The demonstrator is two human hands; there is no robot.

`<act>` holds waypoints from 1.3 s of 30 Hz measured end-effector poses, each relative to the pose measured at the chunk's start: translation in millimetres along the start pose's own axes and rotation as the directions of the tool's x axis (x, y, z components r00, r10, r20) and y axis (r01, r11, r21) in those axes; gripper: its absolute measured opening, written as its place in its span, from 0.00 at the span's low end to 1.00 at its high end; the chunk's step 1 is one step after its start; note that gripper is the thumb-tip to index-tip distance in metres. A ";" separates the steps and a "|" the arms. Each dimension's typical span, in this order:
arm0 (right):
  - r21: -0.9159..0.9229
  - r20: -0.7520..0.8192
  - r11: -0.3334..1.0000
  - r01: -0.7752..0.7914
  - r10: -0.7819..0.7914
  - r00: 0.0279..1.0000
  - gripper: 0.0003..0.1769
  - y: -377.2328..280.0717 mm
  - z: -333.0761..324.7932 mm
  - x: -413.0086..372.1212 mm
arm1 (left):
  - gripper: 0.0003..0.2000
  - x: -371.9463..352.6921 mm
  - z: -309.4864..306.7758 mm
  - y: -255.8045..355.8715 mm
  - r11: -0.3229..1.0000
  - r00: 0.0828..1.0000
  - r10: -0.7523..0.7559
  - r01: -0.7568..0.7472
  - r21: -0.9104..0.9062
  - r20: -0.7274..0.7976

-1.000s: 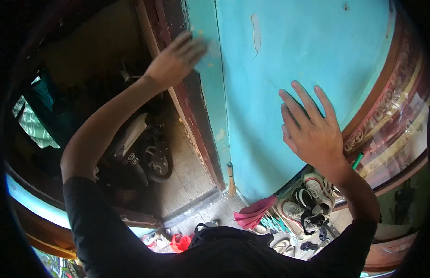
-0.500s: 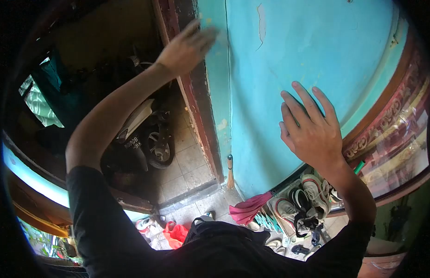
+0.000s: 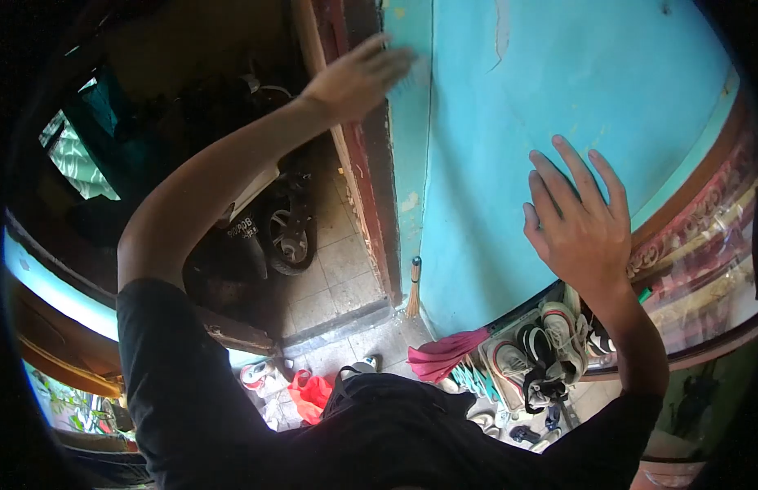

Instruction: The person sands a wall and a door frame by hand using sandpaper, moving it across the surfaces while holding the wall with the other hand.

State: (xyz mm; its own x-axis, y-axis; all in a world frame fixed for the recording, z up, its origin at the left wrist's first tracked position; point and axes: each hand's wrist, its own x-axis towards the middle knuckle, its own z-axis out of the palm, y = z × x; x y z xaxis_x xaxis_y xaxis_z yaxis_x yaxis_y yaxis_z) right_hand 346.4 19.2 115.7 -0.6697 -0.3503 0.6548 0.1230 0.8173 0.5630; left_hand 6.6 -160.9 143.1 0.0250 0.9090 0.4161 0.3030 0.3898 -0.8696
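Both arms reach up in front of a turquoise wall [image 3: 493, 196]. My left hand [image 3: 358, 80], slightly blurred, is beside the brown door frame [image 3: 366, 163], its fingers stretched towards the wall's left edge and holding nothing. My right hand [image 3: 581, 220] is in front of the wall with fingers spread and its back to the camera; it is empty. Whether either hand touches the wall cannot be made out.
Below stand a small broom [image 3: 415, 287], a folded pink umbrella [image 3: 446, 354], shoes [image 3: 509, 361] on a rack and a red bag [image 3: 310, 396]. Through the doorway a motorcycle [image 3: 289, 237] stands on the tiled floor [image 3: 338, 261]. A patterned curtain [image 3: 705, 253] hangs at the right.
The view has shifted, so wall, door frame and both hands appear further right. Both hands remain raised with their fingers apart.
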 end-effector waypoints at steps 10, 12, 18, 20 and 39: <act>-0.037 0.169 0.999 0.004 0.003 0.986 0.16 0.3 -5.1 -3.7 | 0.26 4.4 -25.1 4.7 0.998 0.990 0.045 -0.051 0.044 0.132; -0.064 0.157 0.998 0.003 0.007 0.988 0.16 2.4 6.6 -12.1 | 0.23 2.0 -38.8 -17.6 0.986 0.987 -0.160 0.160 -0.056 -0.001; -0.107 0.133 0.994 0.024 -0.010 0.991 0.19 9.0 19.2 -17.4 | 0.17 1.8 1.3 9.2 0.991 0.958 -0.122 0.104 -0.080 -0.261; -0.123 0.127 0.992 0.015 0.000 0.992 0.19 8.2 16.3 -19.1 | 0.17 2.7 -0.5 3.6 0.991 0.950 -0.131 0.118 -0.063 -0.282; -0.088 0.103 0.996 -0.034 0.043 0.994 0.12 -6.2 -3.2 1.8 | 0.27 0.1 2.4 -11.5 0.986 0.988 0.107 -0.120 -0.113 -0.110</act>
State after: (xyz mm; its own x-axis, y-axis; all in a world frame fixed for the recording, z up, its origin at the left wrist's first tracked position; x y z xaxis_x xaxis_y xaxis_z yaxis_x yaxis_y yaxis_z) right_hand 346.7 12.1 115.0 -0.7360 -0.2654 0.6228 0.2097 0.7853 0.5825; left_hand 0.8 -165.0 152.5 0.1622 0.9238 0.3470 0.4038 0.2587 -0.8775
